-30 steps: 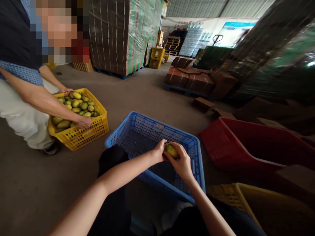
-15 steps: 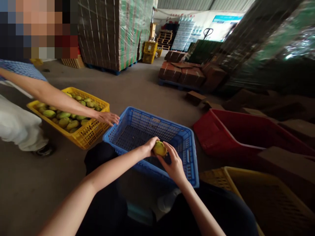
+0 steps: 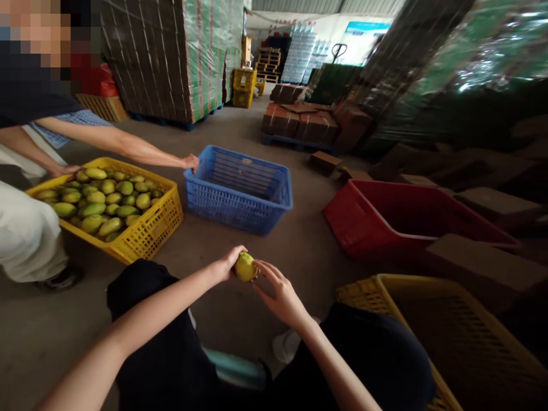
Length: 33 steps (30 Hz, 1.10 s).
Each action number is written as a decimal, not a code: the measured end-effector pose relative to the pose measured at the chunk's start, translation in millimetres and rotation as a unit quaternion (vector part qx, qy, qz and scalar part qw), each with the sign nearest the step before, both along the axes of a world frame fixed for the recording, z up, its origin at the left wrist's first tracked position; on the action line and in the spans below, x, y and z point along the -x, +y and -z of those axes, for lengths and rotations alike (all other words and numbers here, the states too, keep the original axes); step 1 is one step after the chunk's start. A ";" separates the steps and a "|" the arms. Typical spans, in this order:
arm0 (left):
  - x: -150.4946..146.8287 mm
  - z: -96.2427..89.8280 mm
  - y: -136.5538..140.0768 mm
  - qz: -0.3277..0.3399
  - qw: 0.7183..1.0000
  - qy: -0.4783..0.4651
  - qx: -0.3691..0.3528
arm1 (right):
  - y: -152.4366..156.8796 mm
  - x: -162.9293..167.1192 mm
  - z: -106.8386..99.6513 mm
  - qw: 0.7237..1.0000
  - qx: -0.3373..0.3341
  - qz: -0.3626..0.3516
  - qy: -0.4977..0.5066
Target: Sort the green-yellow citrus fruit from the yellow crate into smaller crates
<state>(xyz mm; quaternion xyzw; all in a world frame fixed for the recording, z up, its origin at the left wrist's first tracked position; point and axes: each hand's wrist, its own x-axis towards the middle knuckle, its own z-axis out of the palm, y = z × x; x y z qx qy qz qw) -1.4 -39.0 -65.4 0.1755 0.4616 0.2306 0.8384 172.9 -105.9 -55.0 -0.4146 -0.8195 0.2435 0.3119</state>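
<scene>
Yellow-green rounded fruit point(image 3: 245, 266), up in the air in front of us, above the grey-brown floor point(image 3: 205, 242). Our left hand point(image 3: 230, 264) has its grip clamped on the fruit's left side. Our right hand point(image 3: 277, 291): grip apart, thumb and fingers spread, fingertips at the fruit's right edge; we cannot tell whether they press on it. Beyond, we note a blue rectangular plastic crate point(image 3: 229, 208) with lattice walls, a co-worker's hand point(image 3: 191, 162) on the left end of its rim. Left of it, a yellow slatted plastic crate point(image 3: 156, 231) heaped with green and yellow fruits point(image 3: 105, 198). To our right, a red plastic bin point(image 3: 349, 220) with sloping walls and, nearer us, a second yellow plastic crate point(image 3: 363, 292).
</scene>
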 end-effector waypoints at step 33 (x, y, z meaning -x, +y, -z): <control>9.7 -10.5 -18.6 -0.045 0.997 0.005 -0.054 | 8.6 46.9 12.7 0.983 0.091 0.083 0.137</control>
